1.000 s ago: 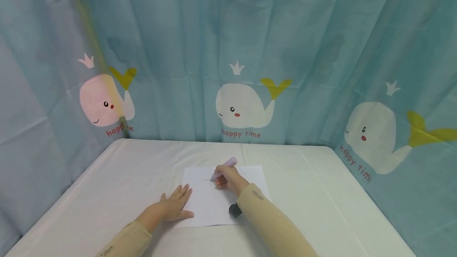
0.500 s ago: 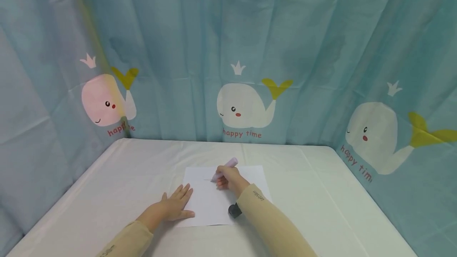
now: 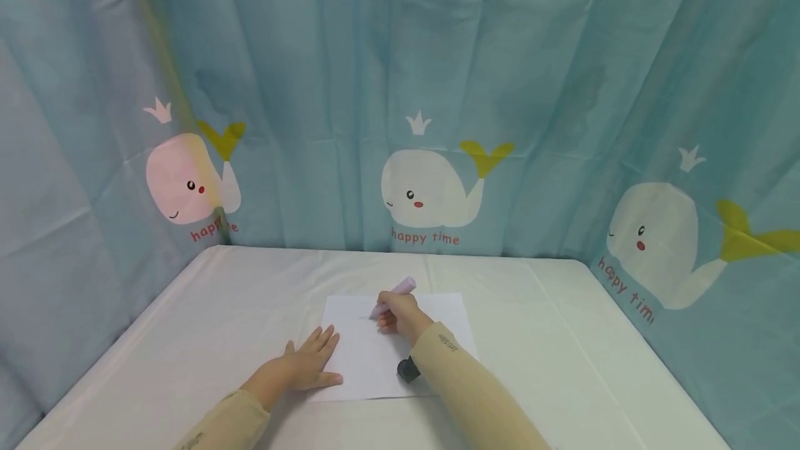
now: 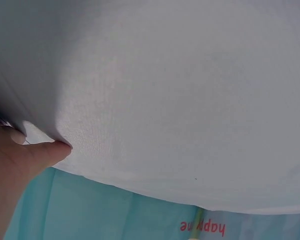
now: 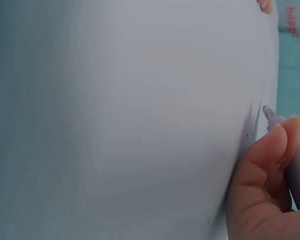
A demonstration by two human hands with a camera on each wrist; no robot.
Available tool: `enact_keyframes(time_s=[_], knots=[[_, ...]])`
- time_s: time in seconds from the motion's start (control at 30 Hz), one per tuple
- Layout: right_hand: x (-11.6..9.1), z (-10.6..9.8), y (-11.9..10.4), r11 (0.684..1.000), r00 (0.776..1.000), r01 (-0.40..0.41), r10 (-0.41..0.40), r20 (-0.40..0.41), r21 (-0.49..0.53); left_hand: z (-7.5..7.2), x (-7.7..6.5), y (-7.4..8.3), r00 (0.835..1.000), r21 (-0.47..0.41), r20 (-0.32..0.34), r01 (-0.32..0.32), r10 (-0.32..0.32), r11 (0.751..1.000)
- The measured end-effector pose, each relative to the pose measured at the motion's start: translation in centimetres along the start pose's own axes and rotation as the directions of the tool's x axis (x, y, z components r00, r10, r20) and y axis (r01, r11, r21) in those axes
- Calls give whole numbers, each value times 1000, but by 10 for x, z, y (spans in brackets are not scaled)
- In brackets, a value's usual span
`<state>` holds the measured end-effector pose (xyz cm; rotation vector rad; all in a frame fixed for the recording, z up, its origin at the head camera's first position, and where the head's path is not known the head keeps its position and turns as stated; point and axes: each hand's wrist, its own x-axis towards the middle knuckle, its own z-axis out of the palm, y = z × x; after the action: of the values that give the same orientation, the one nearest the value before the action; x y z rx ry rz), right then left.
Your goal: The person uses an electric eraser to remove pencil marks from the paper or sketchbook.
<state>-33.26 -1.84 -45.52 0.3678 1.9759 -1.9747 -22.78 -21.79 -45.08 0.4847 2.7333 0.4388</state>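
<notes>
A white sheet of paper (image 3: 369,367) lies on the white-covered table. My right hand (image 3: 400,314) pinches a light purple marker (image 3: 405,285) above the sheet's upper half, its body tilted up to the right. In the right wrist view the marker's grey tip (image 5: 268,113) points at the paper, with thumb and fingers (image 5: 270,145) curled round the barrel. A short faint line (image 3: 364,317) shows just left of the tip. Fingers spread, my left hand (image 3: 306,363) rests flat on the sheet's left edge.
A small black object (image 3: 408,369) shows at the right sleeve's (image 3: 465,384) underside, over the lower part of the sheet. Behind the table (image 3: 537,339) hangs a blue curtain (image 3: 325,186) with whale prints, which also runs along both sides.
The head view has shifted slightly. Both hands and the marker keep nearly the same places on the paper.
</notes>
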Motion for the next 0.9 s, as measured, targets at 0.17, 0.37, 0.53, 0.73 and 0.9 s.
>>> enact_keyframes(time_s=[0.17,0.37,0.53,0.73,0.9], knots=[[-1,1,-2,1000,1000,-7,6,-7,-13,1,-1,0,1000,0,-1,0,0,1000],[1,0,-1,1000,1000,-18,18,0,-7,0,-3,1,1000,-7,-9,-2,2,1000],[3,0,2,999,1000,-29,29,-10,23,1,-3,2,1000,-10,-13,-8,8,1000],[2,1,1,1000,999,-26,25,-41,-6,3,-2,1,1000,-7,-12,-8,8,1000],[4,2,0,1000,999,-16,15,-48,-26,4,0,-1,1000,1,-17,-4,4,1000]])
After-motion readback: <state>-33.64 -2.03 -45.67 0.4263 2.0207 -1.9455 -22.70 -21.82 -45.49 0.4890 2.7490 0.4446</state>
